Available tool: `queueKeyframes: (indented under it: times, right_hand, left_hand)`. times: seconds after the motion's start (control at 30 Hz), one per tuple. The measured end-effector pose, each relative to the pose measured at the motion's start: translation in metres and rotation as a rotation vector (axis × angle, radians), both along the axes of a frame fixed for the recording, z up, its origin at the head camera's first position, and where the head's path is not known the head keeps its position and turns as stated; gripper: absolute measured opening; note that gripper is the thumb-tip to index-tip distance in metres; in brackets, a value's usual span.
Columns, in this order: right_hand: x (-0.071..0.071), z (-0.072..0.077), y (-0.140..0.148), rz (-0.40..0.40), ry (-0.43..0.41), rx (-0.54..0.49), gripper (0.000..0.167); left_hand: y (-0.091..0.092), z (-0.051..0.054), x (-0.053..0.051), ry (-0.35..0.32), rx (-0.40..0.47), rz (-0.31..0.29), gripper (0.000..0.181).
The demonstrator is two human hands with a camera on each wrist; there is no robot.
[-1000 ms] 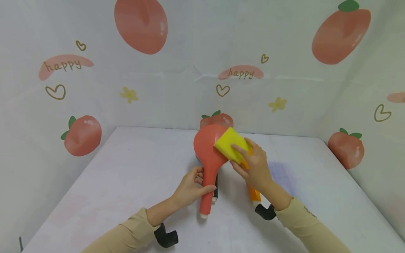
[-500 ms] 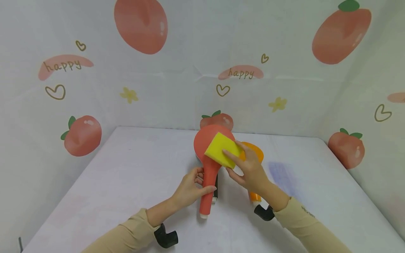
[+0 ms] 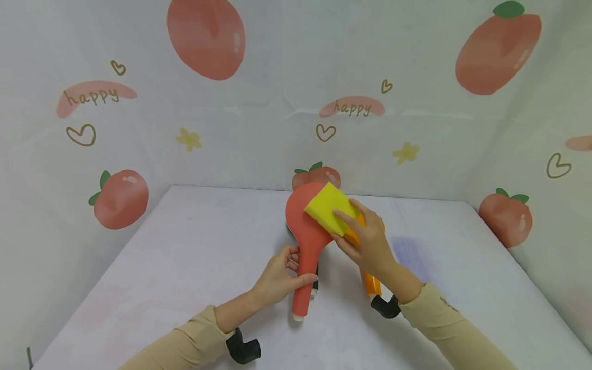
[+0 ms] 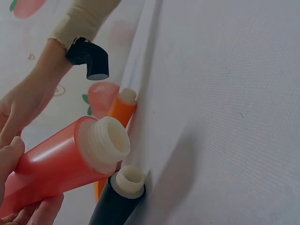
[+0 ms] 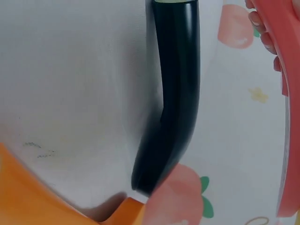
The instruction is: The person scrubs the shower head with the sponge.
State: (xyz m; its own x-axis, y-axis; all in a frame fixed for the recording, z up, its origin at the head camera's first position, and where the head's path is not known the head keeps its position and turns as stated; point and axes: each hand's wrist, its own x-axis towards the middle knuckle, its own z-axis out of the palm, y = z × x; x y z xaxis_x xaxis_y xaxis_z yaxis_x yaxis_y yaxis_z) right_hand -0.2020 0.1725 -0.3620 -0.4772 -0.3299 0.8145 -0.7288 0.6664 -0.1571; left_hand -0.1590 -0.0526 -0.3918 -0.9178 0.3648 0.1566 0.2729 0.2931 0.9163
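My left hand [image 3: 277, 277] grips the handle of a red handheld shower head [image 3: 300, 210], raised above the table with its round head pointing away. In the left wrist view, the handle's white threaded end [image 4: 112, 139] faces the camera. With its fingers and thumb, my right hand [image 3: 373, 246] holds a folded yellow cloth [image 3: 327, 206] against the right side of the red head. An orange shower head [image 3: 371, 283] lies partly hidden behind the right hand. Beneath the red one is a black shower head [image 3: 316, 281], mostly covered in the head view; its dark body [image 5: 180, 70] shows in the right wrist view.
The white-covered table [image 3: 208, 231] extends to both sides and meets a fruit-printed backdrop [image 3: 259, 139]. Black elbow-shaped pieces [image 3: 243, 347] sit at both wrists. A faint bluish patch [image 3: 413, 259] marks the cover on the right.
The yellow cloth slid left and down across the red head, then back up and to the right. My left hand and the red shower head stayed almost still.
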Motion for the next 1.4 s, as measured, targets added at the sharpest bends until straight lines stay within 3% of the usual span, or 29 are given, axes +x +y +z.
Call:
queueKeyframes:
  times: [0.13, 0.27, 0.4, 0.57, 0.67, 0.83, 0.93, 1.2, 1.4]
  right_hand:
    - [-0.003, 0.003, 0.001, -0.023, 0.009, -0.025, 0.051]
    - [-0.008, 0.008, 0.006, -0.097, -0.076, -0.106, 0.042]
    - [-0.009, 0.012, 0.006, -0.099, -0.143, -0.133, 0.042]
    - [-0.011, 0.014, 0.001, -0.019, -0.056, -0.059, 0.042]
    - [-0.013, 0.019, -0.001, -0.024, -0.01, -0.047, 0.04]
    - [-0.015, 0.029, -0.002, -0.086, -0.083, -0.09, 0.043]
    - [-0.017, 0.029, -0.003, -0.08, -0.103, -0.089, 0.044]
    - [-0.013, 0.026, -0.017, 0.013, 0.039, 0.077, 0.045]
    - [-0.016, 0.026, -0.018, -0.011, 0.011, 0.031, 0.046]
  left_hand:
    - [0.0, 0.0, 0.001, 0.006, 0.0, -0.002, 0.053]
    - [0.0, 0.001, 0.002, 0.008, -0.001, -0.005, 0.053]
    - [0.0, 0.001, 0.003, 0.016, -0.008, -0.007, 0.052]
    - [0.001, 0.0, 0.003, 0.029, -0.018, -0.009, 0.053]
    - [0.001, -0.001, 0.003, 0.037, -0.019, -0.012, 0.054]
    - [0.002, -0.002, 0.004, 0.042, -0.021, -0.01, 0.053]
    - [0.003, -0.001, 0.005, 0.044, -0.021, -0.012, 0.053]
    - [0.003, -0.005, 0.004, 0.075, -0.032, -0.018, 0.054]
    - [0.003, -0.005, 0.004, 0.053, -0.035, -0.013, 0.054]
